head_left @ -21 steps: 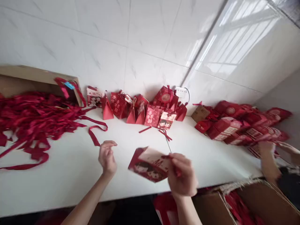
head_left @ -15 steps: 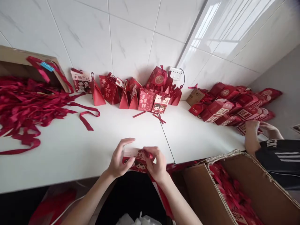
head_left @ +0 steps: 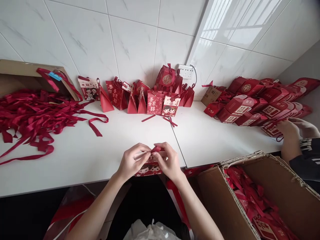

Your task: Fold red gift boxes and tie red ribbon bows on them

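So that the flat red-and-cream paper pouch [head_left: 153, 169] sits steady, I'd guess, left hand [head_left: 130, 163] and right hand [head_left: 172, 164] pinch its red fabric ribbon [head_left: 157, 149] at six o'clock.

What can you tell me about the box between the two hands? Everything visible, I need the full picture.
The box looks like printed card: cream with red characters above, red with two cartoon faces below. Its front faces the camera, right way up, partly covered by the left hand and right hand. Fingertips of both pinch a red ribbon at its top. It is at the near edge of the white table; whether it rests there is unclear.
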Motion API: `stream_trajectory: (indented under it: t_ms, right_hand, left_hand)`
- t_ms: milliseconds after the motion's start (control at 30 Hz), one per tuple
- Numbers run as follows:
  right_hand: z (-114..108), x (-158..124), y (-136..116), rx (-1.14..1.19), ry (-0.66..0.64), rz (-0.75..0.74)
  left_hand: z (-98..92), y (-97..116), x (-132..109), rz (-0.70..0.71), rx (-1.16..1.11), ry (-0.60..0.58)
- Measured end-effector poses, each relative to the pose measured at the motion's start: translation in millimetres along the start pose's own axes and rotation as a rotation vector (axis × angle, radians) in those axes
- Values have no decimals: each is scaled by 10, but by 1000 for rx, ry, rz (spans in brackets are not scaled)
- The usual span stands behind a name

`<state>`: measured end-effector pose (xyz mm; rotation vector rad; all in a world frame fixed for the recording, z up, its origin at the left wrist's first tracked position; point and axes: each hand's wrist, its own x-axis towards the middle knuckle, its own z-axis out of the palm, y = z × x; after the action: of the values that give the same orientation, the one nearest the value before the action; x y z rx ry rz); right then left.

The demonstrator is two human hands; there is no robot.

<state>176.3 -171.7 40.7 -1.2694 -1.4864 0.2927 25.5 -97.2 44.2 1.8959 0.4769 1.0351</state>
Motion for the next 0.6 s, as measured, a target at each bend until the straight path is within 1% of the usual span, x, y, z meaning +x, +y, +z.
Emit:
stream_trajectory:
  t_ms: [133, 233, 300, 367, 433, 467, 533, 600]
  right_hand:
    - [28, -95, 31, -7, -31, -50]
    - [65, -125, 43, -21, 3, -94]
    - [105, -133, 55, -44, 43, -98]
    - [145, -135, 72, -64, 96, -98]
    - [172, -131, 91, -66, 139, -115]
    - [178, -128, 99, -63, 149, -125]
    - [175, -119, 110, -51, 141, -140]
    - [163, -111, 110, -27, 128, -148]
  left_hand:
    - [-12, 100, 57, 43, 202, 15]
    - [35, 115, 78, 83, 229, 27]
    - [104, 75, 70, 79, 186, 98]
    - [173, 4, 55, 106, 144, 209]
    - [211, -69, 51, 217, 125, 285]
    - [211, -97, 56, 296, 142, 293]
    - [179, -122, 79, 435, 223, 238]
    - [124, -111, 103, 489, 293, 153]
